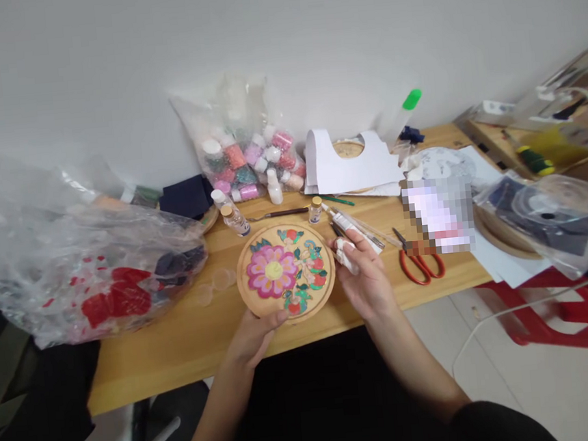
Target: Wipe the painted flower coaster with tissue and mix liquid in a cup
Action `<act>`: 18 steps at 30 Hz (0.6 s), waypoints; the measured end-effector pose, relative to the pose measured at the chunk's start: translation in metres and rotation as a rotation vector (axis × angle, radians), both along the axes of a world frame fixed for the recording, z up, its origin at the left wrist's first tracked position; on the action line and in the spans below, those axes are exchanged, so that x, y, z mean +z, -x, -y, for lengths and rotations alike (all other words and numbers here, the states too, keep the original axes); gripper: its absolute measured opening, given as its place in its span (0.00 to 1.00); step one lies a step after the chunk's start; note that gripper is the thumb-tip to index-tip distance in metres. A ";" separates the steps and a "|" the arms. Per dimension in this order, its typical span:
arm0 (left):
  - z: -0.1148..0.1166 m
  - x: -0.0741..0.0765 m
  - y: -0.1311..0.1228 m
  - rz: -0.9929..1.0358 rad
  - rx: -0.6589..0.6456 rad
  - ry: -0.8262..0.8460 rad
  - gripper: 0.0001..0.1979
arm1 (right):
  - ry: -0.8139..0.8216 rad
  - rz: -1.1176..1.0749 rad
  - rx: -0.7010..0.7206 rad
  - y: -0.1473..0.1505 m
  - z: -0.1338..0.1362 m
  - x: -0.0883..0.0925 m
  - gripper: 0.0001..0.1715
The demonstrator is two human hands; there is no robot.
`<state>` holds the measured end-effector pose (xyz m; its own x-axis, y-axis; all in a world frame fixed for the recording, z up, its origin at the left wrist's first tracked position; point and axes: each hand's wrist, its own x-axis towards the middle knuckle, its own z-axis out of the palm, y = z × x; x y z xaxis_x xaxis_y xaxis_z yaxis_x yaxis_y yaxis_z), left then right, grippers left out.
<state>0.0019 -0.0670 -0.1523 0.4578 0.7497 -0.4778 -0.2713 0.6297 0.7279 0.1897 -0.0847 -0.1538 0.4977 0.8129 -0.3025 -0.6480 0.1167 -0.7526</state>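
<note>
A round wooden plaque [243,290] painted with a pink flower and several smaller red and green motifs is tilted up toward me. My left hand [263,333] grips its lower edge, thumb on the front face and the other fingers hidden behind. Crumpled white tissue [346,254] is pinched in my right hand [368,276], just off the plaque's right rim. Behind the plaque stand small glass bottles with gold caps, one at the left [235,222] and one at the right [315,210]. A thin dark-handled tool [286,213] lies between them.
Orange-handled scissors [422,267] and a white tube [343,222] lie to the right. A bag of colourful jars [252,155] leans on the wall. Large plastic bags [97,265] crowd the left. White paper [354,174] stands at the back, and wrapped round pieces [541,216] sit far right.
</note>
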 end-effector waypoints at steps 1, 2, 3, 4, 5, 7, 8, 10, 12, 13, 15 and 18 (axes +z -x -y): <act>-0.001 0.001 0.001 -0.006 0.004 0.006 0.42 | -0.002 0.004 0.002 0.000 0.000 0.000 0.18; -0.001 0.002 0.002 -0.010 0.007 0.010 0.43 | -0.003 0.011 0.006 0.000 0.000 0.001 0.18; -0.001 0.002 0.003 -0.009 0.010 0.010 0.43 | -0.003 0.020 0.011 -0.001 0.000 0.001 0.18; -0.002 0.002 0.004 -0.002 0.012 0.008 0.44 | -0.002 0.031 0.018 -0.001 0.000 0.002 0.18; -0.002 0.001 0.006 0.006 0.011 0.008 0.44 | -0.001 0.045 0.025 -0.001 -0.001 0.002 0.18; -0.003 0.000 0.008 0.011 0.005 0.008 0.45 | 0.000 0.081 0.035 -0.003 -0.003 0.004 0.17; -0.003 -0.001 0.009 0.010 -0.001 0.009 0.45 | -0.001 0.105 0.037 -0.004 -0.003 0.005 0.17; -0.003 -0.001 0.011 0.017 -0.009 0.003 0.45 | -0.008 0.162 0.037 -0.007 -0.004 0.009 0.18; -0.003 -0.002 0.012 0.035 -0.016 -0.011 0.44 | -0.018 0.230 0.039 -0.011 -0.005 0.014 0.18; -0.003 -0.002 0.013 0.040 -0.021 -0.017 0.44 | -0.023 0.267 0.044 -0.013 -0.005 0.017 0.18; -0.003 -0.002 0.014 0.040 -0.036 -0.022 0.43 | -0.031 0.341 0.068 -0.016 -0.004 0.021 0.16; -0.004 -0.003 0.017 0.046 -0.063 -0.019 0.47 | -0.039 0.457 0.116 -0.021 -0.002 0.024 0.11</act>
